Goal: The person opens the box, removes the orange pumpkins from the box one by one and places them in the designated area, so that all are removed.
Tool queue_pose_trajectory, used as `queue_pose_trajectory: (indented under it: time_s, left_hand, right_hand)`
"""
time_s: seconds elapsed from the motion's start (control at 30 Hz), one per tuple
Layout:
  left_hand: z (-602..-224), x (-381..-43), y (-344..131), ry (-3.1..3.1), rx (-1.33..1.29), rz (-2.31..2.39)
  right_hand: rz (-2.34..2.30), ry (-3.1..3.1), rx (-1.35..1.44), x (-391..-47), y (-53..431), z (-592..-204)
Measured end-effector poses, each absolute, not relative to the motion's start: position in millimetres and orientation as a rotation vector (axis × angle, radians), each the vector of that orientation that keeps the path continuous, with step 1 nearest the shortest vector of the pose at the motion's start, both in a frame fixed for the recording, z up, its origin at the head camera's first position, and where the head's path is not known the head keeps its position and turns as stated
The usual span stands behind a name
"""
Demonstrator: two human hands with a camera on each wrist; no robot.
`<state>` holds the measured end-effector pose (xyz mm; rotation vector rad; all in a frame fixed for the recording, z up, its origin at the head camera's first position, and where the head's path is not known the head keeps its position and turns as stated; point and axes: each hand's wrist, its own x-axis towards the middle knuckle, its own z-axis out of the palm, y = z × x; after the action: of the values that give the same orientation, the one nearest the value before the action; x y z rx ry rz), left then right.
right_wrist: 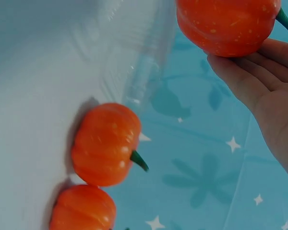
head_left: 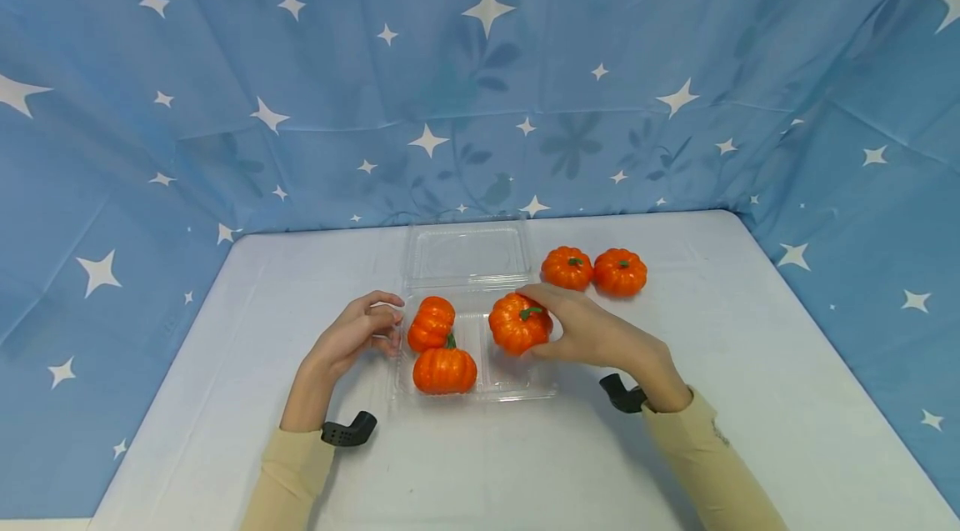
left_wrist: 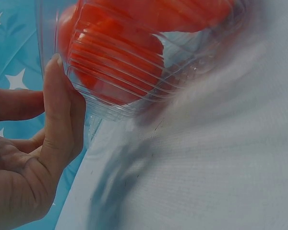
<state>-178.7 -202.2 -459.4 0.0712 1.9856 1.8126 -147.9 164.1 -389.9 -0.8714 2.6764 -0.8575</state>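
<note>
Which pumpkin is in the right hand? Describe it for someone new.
On the white-covered table lies an open, clear plastic container. Over its right-hand half, the right hand grips an orange pumpkin. Of the five pumpkins in view, only this one is held.

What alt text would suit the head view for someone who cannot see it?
A person's right hand grips an orange pumpkin over the right half of an open, clear plastic clamshell container whose left half holds two more pumpkins. The left hand is at its left edge; another two pumpkins sit right of the lid on a white-covered table.
</note>
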Motion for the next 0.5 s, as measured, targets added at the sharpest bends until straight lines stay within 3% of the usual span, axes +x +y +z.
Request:
queue_pose_trajectory:
  time_s: [0.5]
  left_hand:
    - [-460,-179,-202,1.989,0.080,1.815]
  right_hand:
    - [-0.897,2.769,-0.771,-151,191,-377]
